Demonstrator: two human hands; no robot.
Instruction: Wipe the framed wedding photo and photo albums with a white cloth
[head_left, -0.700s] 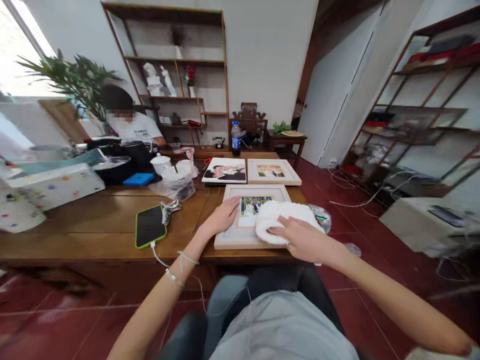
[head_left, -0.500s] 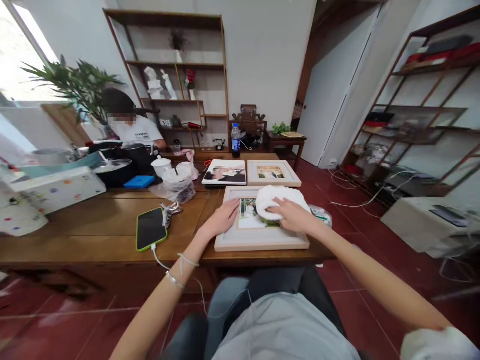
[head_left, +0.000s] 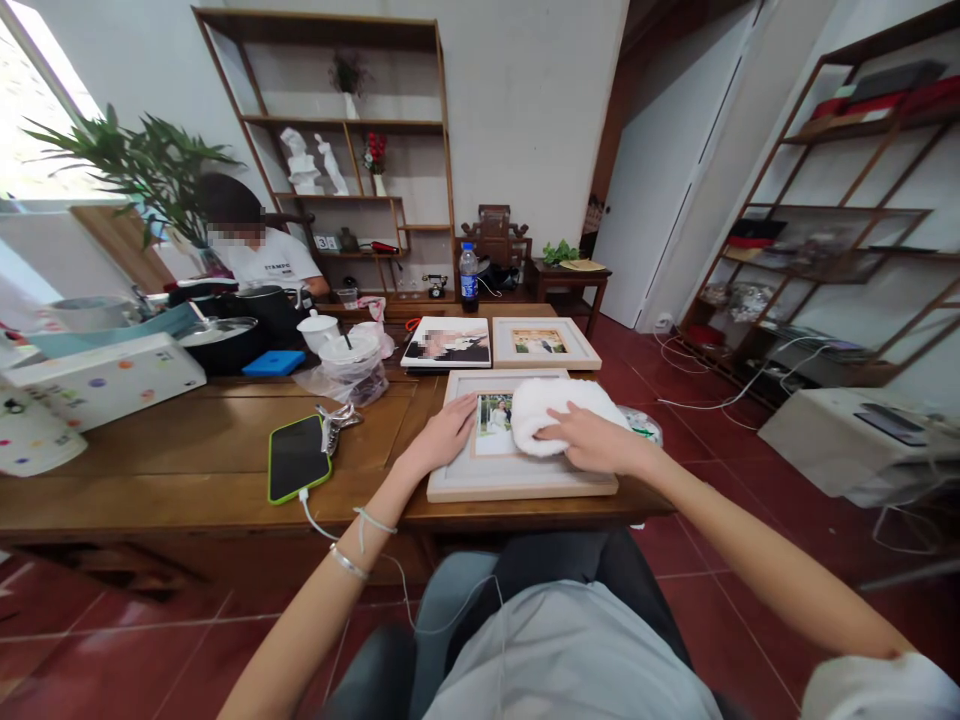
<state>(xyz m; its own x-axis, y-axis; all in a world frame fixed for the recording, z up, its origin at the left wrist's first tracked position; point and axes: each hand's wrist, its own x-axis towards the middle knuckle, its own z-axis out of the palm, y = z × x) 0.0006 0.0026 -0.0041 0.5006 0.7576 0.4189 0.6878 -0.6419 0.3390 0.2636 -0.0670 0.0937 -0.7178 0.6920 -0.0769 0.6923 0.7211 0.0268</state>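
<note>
A light wooden picture frame (head_left: 521, 485) lies flat at the table's near edge, with a small photo (head_left: 491, 425) of people outdoors in its middle. Resting on the frame's left side, my left hand (head_left: 442, 437) has its fingers stretched out beside the photo. My right hand (head_left: 596, 437) presses a fluffy white cloth (head_left: 534, 405) onto the frame. The cloth is bunched under the fingers and hides the photo's right part and the frame's upper right area. Just behind lie a second framed photo (head_left: 585, 350) and a white-edged photo panel (head_left: 450, 343).
A charging phone (head_left: 298, 460) lies left on the wooden table (head_left: 187, 445). Beyond it are a plastic bag (head_left: 351, 380), a blue box (head_left: 275, 363), a white teapot (head_left: 319, 328) and pots. A dark drink bottle (head_left: 469, 278) stands behind the frames. Another person (head_left: 274, 260) sits far left.
My right hand has moved the white cloth slightly toward me over the frame. My left hand stays on the frame's left side.
</note>
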